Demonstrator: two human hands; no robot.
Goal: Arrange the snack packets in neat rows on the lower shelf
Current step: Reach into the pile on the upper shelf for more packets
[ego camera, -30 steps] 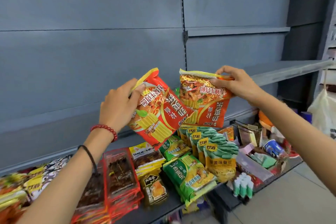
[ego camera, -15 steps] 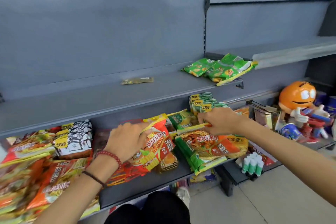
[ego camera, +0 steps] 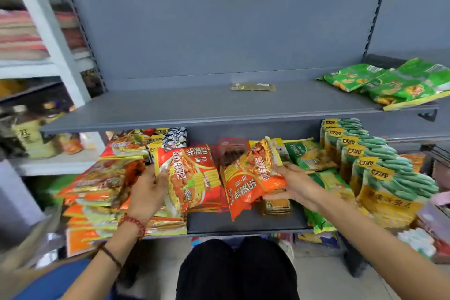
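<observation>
My left hand (ego camera: 146,190) grips a red noodle packet (ego camera: 194,175) by its left edge, held over the lower shelf (ego camera: 243,224). To the right, my right hand (ego camera: 294,185) holds an orange noodle packet (ego camera: 246,182), tilted, and the two packets almost touch. A messy stack of red and orange packets (ego camera: 104,185) lies at the shelf's left. Green packets (ego camera: 309,156) and a row of upright green-and-yellow bags (ego camera: 379,168) fill the right side. A clear red-edged packet (ego camera: 231,153) stands behind the held ones.
The upper shelf (ego camera: 194,109) carries a small flat olive sachet (ego camera: 253,86) and two green packets (ego camera: 399,83) at its right end. A white rack (ego camera: 48,39) with goods stands on the left. My dark-trousered knees (ego camera: 236,268) are below the shelf front.
Both hands brought the packets down from chest height to the lower shelf. The view swung left and down, so the left stack and white rack now show.
</observation>
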